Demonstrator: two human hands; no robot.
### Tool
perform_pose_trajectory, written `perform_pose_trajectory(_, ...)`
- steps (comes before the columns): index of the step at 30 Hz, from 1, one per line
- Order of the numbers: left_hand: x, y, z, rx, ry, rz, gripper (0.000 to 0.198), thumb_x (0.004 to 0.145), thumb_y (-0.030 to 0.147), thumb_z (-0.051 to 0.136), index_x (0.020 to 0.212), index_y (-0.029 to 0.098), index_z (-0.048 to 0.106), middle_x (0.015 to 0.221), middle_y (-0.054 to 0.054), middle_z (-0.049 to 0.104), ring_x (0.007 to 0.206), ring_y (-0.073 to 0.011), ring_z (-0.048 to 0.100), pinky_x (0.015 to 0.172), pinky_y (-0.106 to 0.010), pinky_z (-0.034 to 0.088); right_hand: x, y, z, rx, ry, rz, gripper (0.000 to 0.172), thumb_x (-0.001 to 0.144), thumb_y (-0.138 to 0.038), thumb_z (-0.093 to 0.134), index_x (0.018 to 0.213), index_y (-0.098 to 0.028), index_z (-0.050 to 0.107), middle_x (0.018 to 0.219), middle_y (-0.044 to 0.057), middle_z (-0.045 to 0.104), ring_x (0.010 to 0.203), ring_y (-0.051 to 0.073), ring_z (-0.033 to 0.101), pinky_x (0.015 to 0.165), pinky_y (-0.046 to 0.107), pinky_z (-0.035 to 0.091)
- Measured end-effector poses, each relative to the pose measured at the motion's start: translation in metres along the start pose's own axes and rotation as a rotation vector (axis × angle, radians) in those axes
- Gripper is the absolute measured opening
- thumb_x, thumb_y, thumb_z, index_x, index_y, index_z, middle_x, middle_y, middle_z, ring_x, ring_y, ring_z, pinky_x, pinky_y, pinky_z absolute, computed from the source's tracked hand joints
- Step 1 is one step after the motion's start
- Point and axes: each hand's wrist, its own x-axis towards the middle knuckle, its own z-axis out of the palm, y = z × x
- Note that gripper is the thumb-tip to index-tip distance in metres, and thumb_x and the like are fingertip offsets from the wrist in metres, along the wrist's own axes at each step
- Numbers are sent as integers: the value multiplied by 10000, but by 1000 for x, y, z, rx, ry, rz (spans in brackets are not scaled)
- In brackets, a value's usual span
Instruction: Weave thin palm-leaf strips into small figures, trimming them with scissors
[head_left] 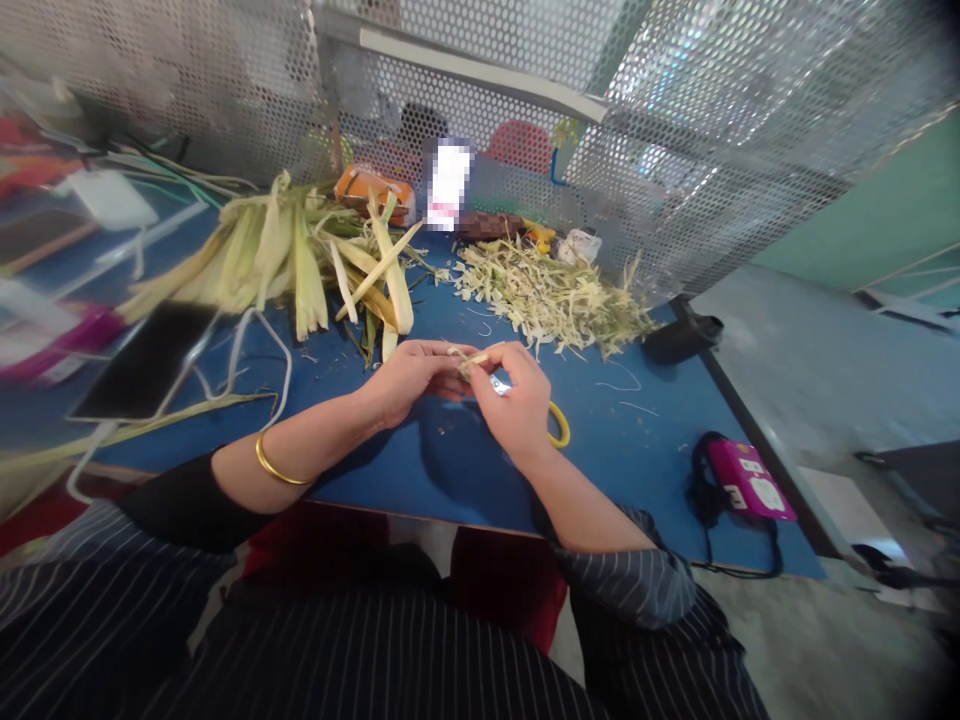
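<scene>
Over the front of the blue table, my left hand and my right hand meet, both closed on a small piece of pale corn husk. The fingertips pinch it and hide part of it. A pair of scissors shows at my right hand, with a yellow handle to its right and a bit of metal below its fingers; I cannot tell if the hand holds them or they lie beneath it. Beyond my hands are a bundle of long dried husks on the left and a heap of small husk pieces on the right.
A phone and white cables lie at left. An orange packet is at the back, before a perforated metal screen. At right are a dark cylinder and a magenta box with a black cord.
</scene>
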Motion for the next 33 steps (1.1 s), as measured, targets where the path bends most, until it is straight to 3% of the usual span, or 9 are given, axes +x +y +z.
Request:
perform_pose_trajectory(4,0,2,-1,65,-24,16,284,764,226,611,1017,118,680,760,-97,711,698,-180,681,642,-279,518,1,4,-2,166,-24,203,57,775,-188,535,737,-198,577,707,-8,591,665,122,530,678,270,425)
perform_pose_trajectory(11,-3,2,-1,194,-45,120,428,687,248,706,1085,104,648,794,-85,709,702,-156,667,622,-244,499,2,7,-2,258,-94,304,85,750,-243,577,688,-190,596,662,-14,584,614,112,491,621,250,408)
perform_pose_trajectory(16,-3,2,0,264,-42,114,415,697,228,659,1098,119,653,776,-66,703,696,-139,653,624,-240,489,2,9,0,329,-129,378,107,762,-275,564,708,-187,594,661,-9,593,613,116,512,613,249,423)
perform_pose_trajectory(23,-2,4,-1,340,-32,153,415,674,193,577,1073,146,680,813,-51,695,671,-113,598,557,-203,443,1,6,-2,251,-140,341,90,765,-252,537,725,-191,590,703,3,615,655,132,542,643,264,429)
perform_pose_trajectory(27,-3,8,-3,332,14,139,429,651,156,554,1059,143,685,622,-20,643,532,-90,550,451,-187,343,1,4,-4,144,-143,262,90,769,-238,534,706,-199,584,721,-3,606,684,136,541,667,269,419)
perform_pose_trajectory(33,-4,7,-5,269,2,105,340,707,300,637,1000,142,705,662,-40,647,522,-90,551,451,-207,321,1,5,-5,53,-152,137,96,779,-209,544,693,-203,585,718,-1,596,681,135,552,658,262,422)
